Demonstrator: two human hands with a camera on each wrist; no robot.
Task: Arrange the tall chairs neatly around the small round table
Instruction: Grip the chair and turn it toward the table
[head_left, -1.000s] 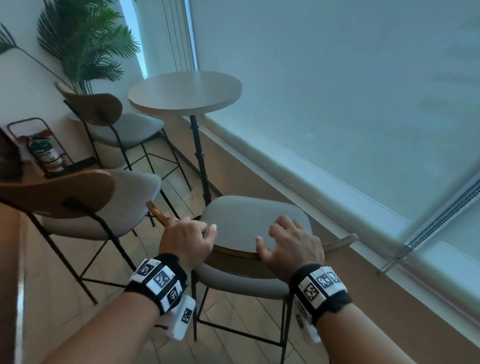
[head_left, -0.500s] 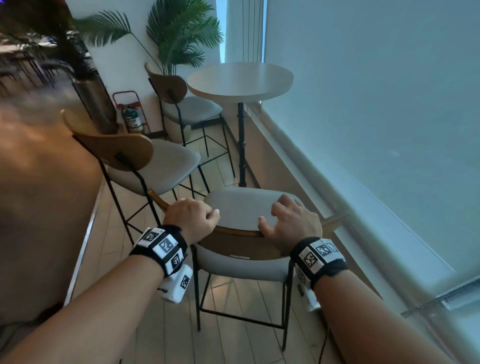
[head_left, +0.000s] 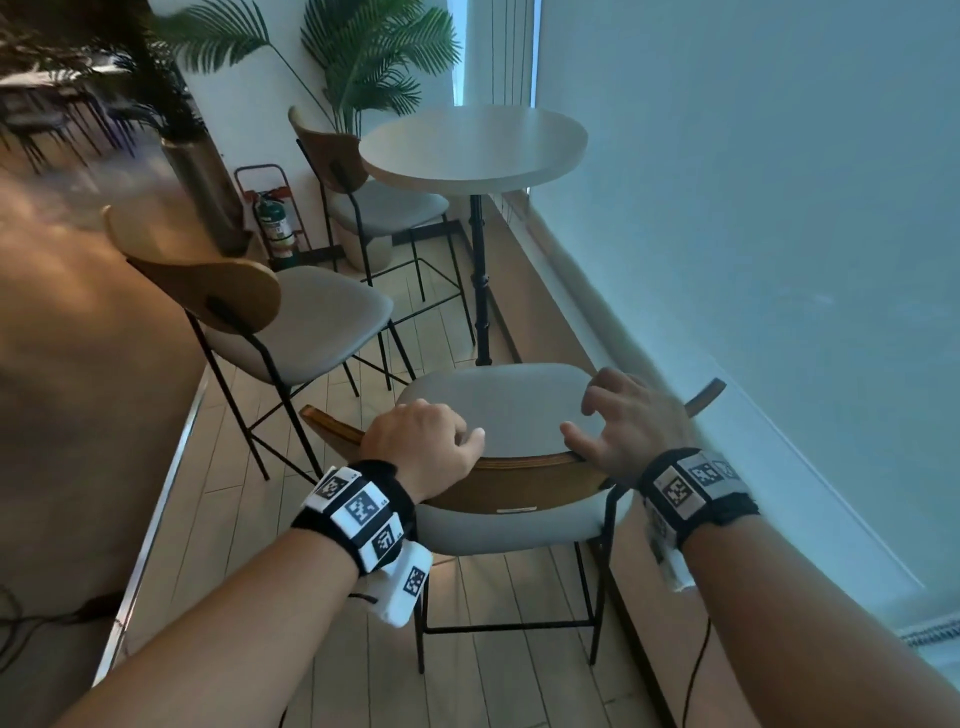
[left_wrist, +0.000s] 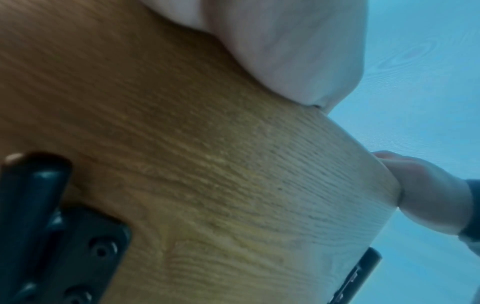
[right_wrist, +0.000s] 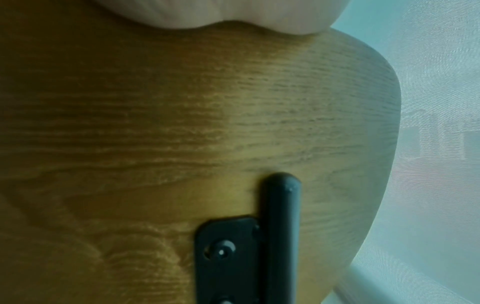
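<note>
The small round table (head_left: 472, 145) stands on a black post by the window. The near tall chair (head_left: 498, 410) has a grey seat tucked toward that post. My left hand (head_left: 426, 441) grips the top of its wooden backrest (head_left: 509, 483), fingers curled over the edge. My right hand (head_left: 623, 421) holds the same edge further right, fingers loosely curled over it. Up close, the left wrist view shows the backrest (left_wrist: 207, 164), my left hand (left_wrist: 285, 51) and my right hand (left_wrist: 420, 191). A second chair (head_left: 317, 317) stands left of the table, a third (head_left: 384, 208) behind it.
A window blind (head_left: 753, 208) and low sill run close along the right. A wooden counter (head_left: 78, 364) bounds the left side. A fire extinguisher (head_left: 272, 221) and a palm plant (head_left: 374, 52) stand at the far wall. A cable (head_left: 696, 670) trails on the floor.
The head view has swung left and pulled back, bringing the counter into sight. Both hands stay on the near chair's backrest. The right fingers sit looser than before.
</note>
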